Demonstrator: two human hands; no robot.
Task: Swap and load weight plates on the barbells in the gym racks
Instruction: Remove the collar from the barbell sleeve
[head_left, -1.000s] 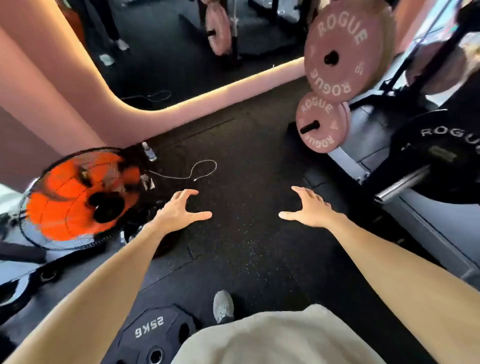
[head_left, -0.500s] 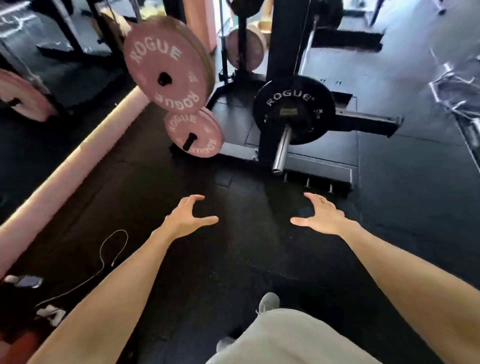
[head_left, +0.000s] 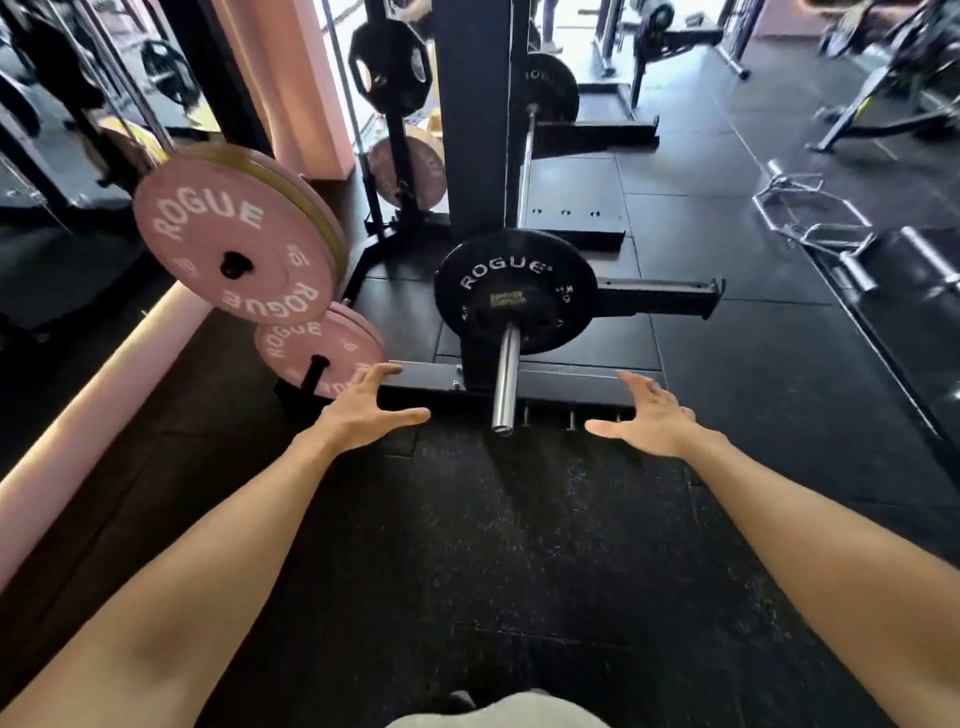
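A black ROGUE plate (head_left: 514, 291) sits on a barbell whose steel sleeve (head_left: 505, 382) points toward me from the black rack upright (head_left: 480, 119). My left hand (head_left: 366, 410) is stretched out, fingers spread, left of the sleeve end and holding nothing. My right hand (head_left: 647, 418) is spread the same way to the sleeve's right, also empty. Both hands are short of the plate. A large pink ROGUE plate (head_left: 234, 244) hangs on a storage peg at the left, with a smaller pink plate (head_left: 317, 356) below it.
The rack's base beam (head_left: 556, 376) lies on the black rubber floor just past my hands. More plates (head_left: 392, 62) hang on a storage tree behind. A curved bar (head_left: 810, 213) and other machines stand at the right. A lit pink wall edge (head_left: 104, 384) runs along the left.
The view has swung right and closer to the rack. The black plate and sleeve now sit between my hands, which stay spread and empty.
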